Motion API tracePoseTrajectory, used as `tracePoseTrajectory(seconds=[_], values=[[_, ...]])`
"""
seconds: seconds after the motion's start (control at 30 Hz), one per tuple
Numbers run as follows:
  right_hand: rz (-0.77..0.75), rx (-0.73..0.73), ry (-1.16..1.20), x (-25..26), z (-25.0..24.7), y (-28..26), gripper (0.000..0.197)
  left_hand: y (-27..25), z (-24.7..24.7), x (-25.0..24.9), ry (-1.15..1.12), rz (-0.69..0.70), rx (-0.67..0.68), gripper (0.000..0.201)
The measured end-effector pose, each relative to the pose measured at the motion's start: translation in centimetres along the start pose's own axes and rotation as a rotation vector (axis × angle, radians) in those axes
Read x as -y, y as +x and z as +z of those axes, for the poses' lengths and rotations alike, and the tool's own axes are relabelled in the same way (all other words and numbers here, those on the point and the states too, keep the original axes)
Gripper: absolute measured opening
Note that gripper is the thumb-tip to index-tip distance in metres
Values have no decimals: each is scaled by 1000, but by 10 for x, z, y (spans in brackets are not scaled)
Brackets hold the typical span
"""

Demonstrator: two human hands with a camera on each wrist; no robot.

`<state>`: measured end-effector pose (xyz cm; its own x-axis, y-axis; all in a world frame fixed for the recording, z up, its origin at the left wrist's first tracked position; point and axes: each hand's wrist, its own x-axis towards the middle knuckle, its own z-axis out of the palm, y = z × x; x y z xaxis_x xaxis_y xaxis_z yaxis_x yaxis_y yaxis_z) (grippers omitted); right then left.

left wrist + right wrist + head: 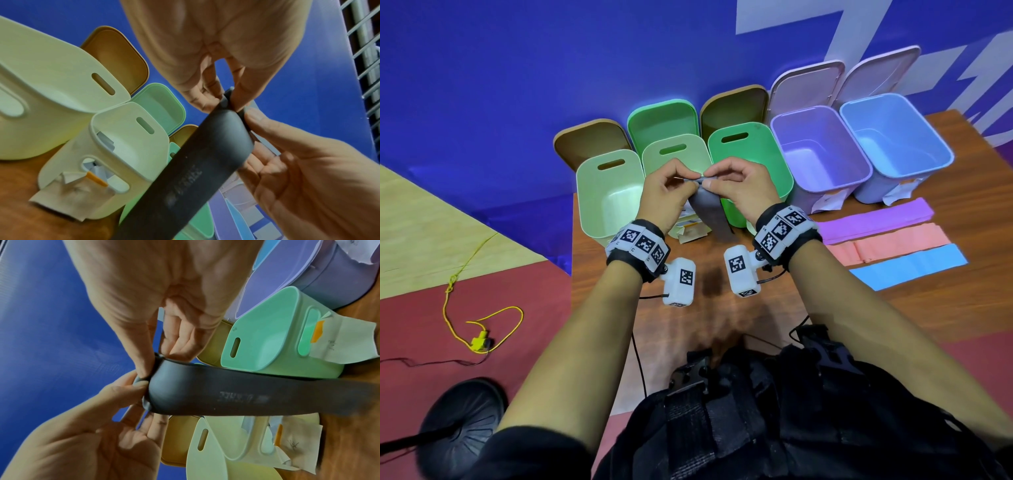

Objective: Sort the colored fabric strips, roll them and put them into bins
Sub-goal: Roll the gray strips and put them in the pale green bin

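A dark grey fabric strip [714,219] hangs from both hands down to the wooden table [722,308], in front of the bins. My left hand [690,183] and right hand [710,183] pinch its top end, which is curled over into a small roll. In the left wrist view the left hand [226,100] pinches that rolled end of the strip [201,170]; in the right wrist view the right hand [156,363] does the same on the strip [246,395]. Purple [876,219], pink [887,245] and blue [907,267] strips lie flat at the right.
Several open bins stand in a row at the table's far edge: pale green [585,192], pale green [654,150], green [784,164], purple [822,150], blue [893,137]. Their lids lean on the blue wall. Paper labels [688,229] lie at the bins' feet. A yellow cord [479,335] lies on the floor.
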<state>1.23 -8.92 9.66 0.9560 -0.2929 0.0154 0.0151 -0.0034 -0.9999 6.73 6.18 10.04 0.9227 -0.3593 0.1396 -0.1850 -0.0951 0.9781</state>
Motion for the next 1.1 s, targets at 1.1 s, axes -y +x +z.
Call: tracePoseTrajectory(seconds=[1.1], values=[[24, -64, -26, -9, -3, 1, 22, -2, -6, 1, -40, -145, -2, 24]])
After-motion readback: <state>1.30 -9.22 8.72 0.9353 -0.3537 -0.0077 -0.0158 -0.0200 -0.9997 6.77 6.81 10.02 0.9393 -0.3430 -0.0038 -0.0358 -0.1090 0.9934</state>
